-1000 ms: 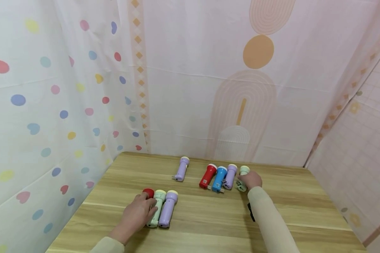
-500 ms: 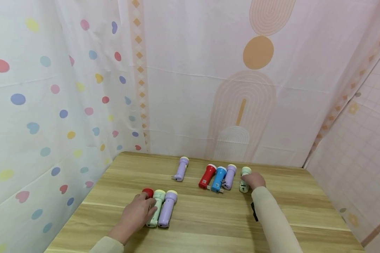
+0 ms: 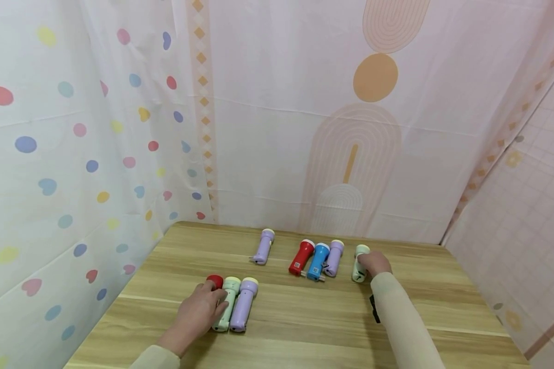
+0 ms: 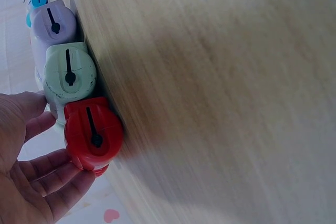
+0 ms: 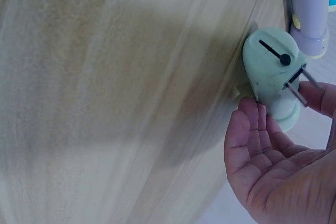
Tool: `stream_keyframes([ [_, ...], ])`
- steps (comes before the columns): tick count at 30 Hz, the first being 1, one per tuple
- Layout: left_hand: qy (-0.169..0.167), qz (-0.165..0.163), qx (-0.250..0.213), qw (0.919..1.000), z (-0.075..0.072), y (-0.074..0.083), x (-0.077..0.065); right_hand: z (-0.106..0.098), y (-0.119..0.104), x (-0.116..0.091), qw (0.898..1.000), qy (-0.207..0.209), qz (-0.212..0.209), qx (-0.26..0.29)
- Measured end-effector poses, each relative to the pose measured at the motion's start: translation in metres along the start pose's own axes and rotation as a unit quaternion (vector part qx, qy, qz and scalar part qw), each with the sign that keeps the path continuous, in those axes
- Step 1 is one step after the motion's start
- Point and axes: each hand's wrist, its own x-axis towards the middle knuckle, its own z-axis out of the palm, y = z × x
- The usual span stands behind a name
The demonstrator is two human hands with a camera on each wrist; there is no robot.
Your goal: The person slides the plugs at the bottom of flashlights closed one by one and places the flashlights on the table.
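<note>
In the head view my left hand [image 3: 200,307] rests over a red flashlight [image 3: 215,280] at the near left. The left wrist view shows its fingers [image 4: 65,179] curled along the red flashlight's side, while the thumb touches the pale green flashlight [image 4: 71,74] beside it. A purple flashlight [image 3: 243,307] completes this row. Farther right, my right hand [image 3: 377,263] grips another pale green flashlight [image 3: 359,274] lying on the table, thumb on one side and fingers on the other. Two metal plug prongs [image 5: 297,95] stick out from it in the right wrist view.
Toward the back of the wooden table [image 3: 314,328] lie a lone purple flashlight [image 3: 264,248] and a group: a red flashlight [image 3: 301,257], a blue flashlight [image 3: 318,261] and a purple flashlight [image 3: 334,259]. Behind the back edge hangs a patterned curtain [image 3: 268,154].
My right hand has shifted the pale green flashlight rightward, widening the gap to the back purple one. The flashlight has also turned slightly. My left hand has stayed in place.
</note>
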Motion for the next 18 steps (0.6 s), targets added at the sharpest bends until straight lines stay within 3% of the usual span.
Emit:
stream_keyframes([
  [18,0.011,0.011,0.004,0.9999,0.0,0.0,-0.001,-0.006,0.014,-0.005,1.0,0.026,0.006,0.003],
])
